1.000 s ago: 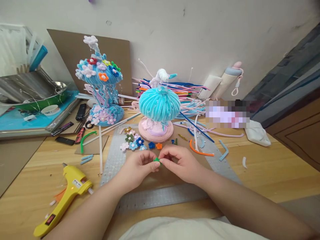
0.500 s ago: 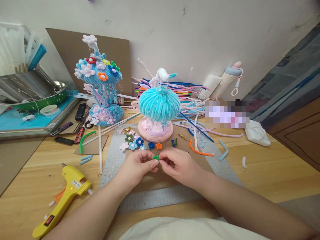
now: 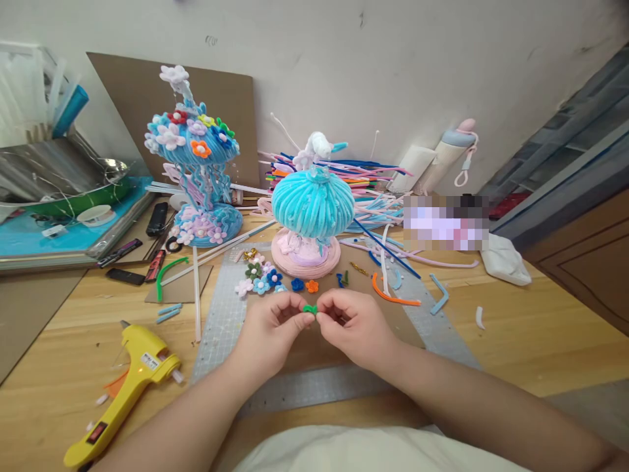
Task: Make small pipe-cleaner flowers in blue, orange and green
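Observation:
My left hand (image 3: 272,328) and my right hand (image 3: 351,323) meet over a grey cutting mat (image 3: 314,387), fingertips pinched together on a small green pipe-cleaner piece (image 3: 310,309). Both hands are closed on it. Just beyond them lie several small pipe-cleaner flowers (image 3: 265,282) in white, blue, green and orange. Behind those stands a teal ribbed dome on a pink base (image 3: 312,216). To its left stands a taller blue piece covered in flowers (image 3: 196,170).
A yellow glue gun (image 3: 125,387) lies on the wooden table at the near left. Loose pipe cleaners (image 3: 363,183) pile against the wall, with cut bits (image 3: 393,298) on the right. A tray with a green bowl (image 3: 63,196) sits far left.
Both hands have lifted slightly and drawn together, still pinching the green piece. The view has shifted a little.

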